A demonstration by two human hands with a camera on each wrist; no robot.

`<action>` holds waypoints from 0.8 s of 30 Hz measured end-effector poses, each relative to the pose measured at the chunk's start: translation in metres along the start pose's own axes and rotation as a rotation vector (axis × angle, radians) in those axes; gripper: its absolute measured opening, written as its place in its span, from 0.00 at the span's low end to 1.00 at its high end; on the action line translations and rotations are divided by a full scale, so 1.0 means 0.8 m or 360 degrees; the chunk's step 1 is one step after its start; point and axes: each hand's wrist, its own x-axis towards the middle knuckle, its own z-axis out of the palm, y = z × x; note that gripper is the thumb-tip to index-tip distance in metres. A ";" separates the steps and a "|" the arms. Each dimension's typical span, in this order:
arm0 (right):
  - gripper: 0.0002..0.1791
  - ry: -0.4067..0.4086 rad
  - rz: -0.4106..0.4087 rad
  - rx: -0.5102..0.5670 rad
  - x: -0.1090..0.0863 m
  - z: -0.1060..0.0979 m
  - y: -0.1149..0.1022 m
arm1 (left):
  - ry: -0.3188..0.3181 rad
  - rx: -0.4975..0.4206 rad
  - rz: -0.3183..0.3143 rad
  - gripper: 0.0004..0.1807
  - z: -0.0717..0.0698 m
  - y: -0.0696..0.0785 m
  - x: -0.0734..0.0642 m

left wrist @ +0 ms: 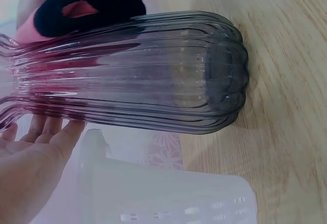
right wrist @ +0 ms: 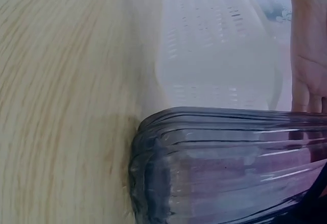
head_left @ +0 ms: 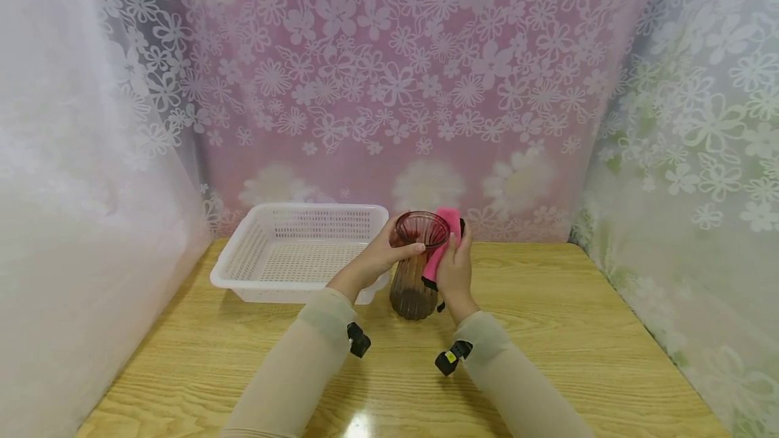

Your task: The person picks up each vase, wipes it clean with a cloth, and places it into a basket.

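A ribbed, smoky glass vase point(head_left: 414, 296) is upright with a slight tilt, its base right at the wooden tabletop. My left hand point(head_left: 379, 253) grips it just below the flared rim, thumb across the front and fingers behind the glass. On the other side, my right hand point(head_left: 456, 272) holds a pink cloth point(head_left: 450, 220) with black edging against the neck. The left wrist view shows the clear ribbed body point(left wrist: 153, 76) and the cloth's folded black edge point(left wrist: 110, 7). In the right wrist view, the left hand point(right wrist: 311, 45) lies beyond the vase point(right wrist: 230, 163).
A white perforated plastic basket point(head_left: 243, 286) stands left of the vase, close to it. The wooden table point(head_left: 548, 330) ends at the back by a pink floral curtain point(head_left: 389, 86). Pale curtains point(head_left: 700, 154) hang on both sides.
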 end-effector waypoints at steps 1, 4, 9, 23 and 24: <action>0.32 -0.0027 0.0017 -0.0024 0.000 0.000 0.001 | 0.0001 -0.0004 -0.0007 0.47 0.000 0.000 0.000; 0.32 -0.0095 0.0057 -0.0065 0.001 -0.002 0.004 | 0.0008 -0.0002 -0.0024 0.49 -0.001 0.000 0.001; 0.33 -0.0191 0.0091 -0.0088 0.002 -0.005 0.009 | 0.0023 0.0006 -0.0039 0.48 -0.001 0.000 0.001; 0.39 -0.0339 0.0193 -0.0217 -0.002 -0.012 0.026 | 0.0017 -0.0015 -0.0017 0.50 0.002 0.004 -0.002; 0.39 -0.0350 0.0199 -0.0224 -0.003 -0.012 0.028 | 0.0016 -0.0018 -0.0013 0.50 0.002 0.004 -0.002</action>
